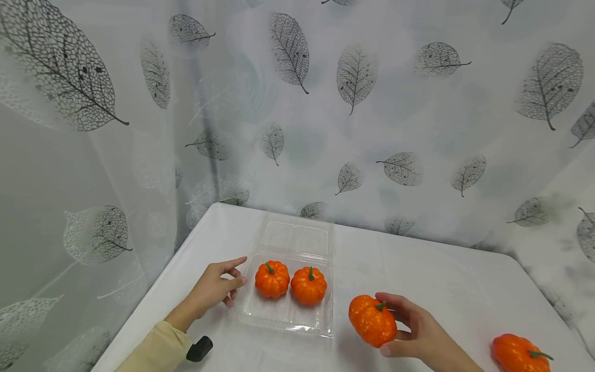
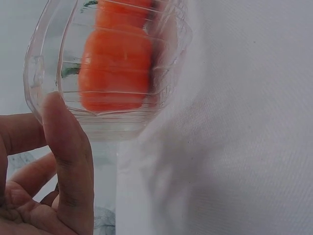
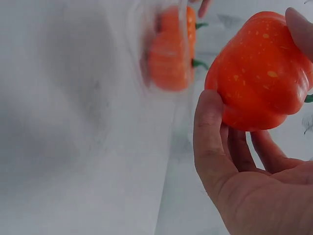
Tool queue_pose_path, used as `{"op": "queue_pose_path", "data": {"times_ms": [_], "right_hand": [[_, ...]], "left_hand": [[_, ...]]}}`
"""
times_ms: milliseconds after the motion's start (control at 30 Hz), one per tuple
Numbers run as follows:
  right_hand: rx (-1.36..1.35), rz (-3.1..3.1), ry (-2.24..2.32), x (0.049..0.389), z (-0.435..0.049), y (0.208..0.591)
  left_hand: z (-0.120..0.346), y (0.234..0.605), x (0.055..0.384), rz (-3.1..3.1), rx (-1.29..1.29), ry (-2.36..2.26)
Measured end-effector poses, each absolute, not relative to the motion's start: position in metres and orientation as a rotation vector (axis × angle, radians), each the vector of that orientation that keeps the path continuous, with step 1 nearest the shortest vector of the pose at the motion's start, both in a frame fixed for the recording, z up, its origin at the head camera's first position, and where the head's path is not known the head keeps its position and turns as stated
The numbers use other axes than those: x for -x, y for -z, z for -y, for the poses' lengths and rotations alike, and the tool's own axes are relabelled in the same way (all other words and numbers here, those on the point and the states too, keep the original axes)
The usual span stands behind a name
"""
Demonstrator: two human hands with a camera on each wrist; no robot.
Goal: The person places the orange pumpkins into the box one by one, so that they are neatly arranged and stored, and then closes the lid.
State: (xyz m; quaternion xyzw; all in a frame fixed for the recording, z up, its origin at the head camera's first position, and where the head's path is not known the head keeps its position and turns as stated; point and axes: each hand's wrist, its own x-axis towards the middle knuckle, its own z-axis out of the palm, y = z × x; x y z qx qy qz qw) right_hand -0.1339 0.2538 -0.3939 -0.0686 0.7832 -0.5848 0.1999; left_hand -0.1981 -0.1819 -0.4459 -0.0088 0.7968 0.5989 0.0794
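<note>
In the head view my right hand point(image 1: 413, 328) grips a small orange toy pumpkin point(image 1: 372, 320) with a green stem, right of a clear plastic clamshell container point(image 1: 279, 318). The right wrist view has thumb and fingers around the speckled pumpkin point(image 3: 261, 73), held up beside the container. Inside the container's back half sit two more pumpkins, a left one point(image 1: 272, 279) and a right one point(image 1: 309, 285), side by side. My left hand point(image 1: 216, 287) is at the container's left rim, index finger extended. Its thumb point(image 2: 63, 132) lies against the rim in the left wrist view.
Another orange pumpkin point(image 1: 518, 354) lies on the white table point(image 1: 432, 289) at the front right. The container's lid point(image 1: 295, 235) is folded back behind its base. A leaf-print curtain point(image 1: 316, 129) encloses the back and sides. Beside the left sleeve is a small black object point(image 1: 200, 349).
</note>
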Motion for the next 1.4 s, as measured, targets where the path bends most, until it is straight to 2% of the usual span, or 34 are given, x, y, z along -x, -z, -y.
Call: {"op": "queue_pose_path", "data": {"times_ms": [333, 967, 1400], "right_hand": [[0.354, -1.994, 1.687, 0.137, -0.21, 0.386], [0.3, -1.817, 1.872, 0.148, -0.147, 0.388], [0.374, -2.016, 1.796, 0.16, -0.114, 0.403]], "left_hand": [[0.184, 0.447, 0.197, -2.371, 0.029, -1.812], [0.185, 0.448, 0.198, -2.382, 0.01, -1.812], [0.182, 0.445, 0.197, -2.396, -0.008, -1.799]]}}
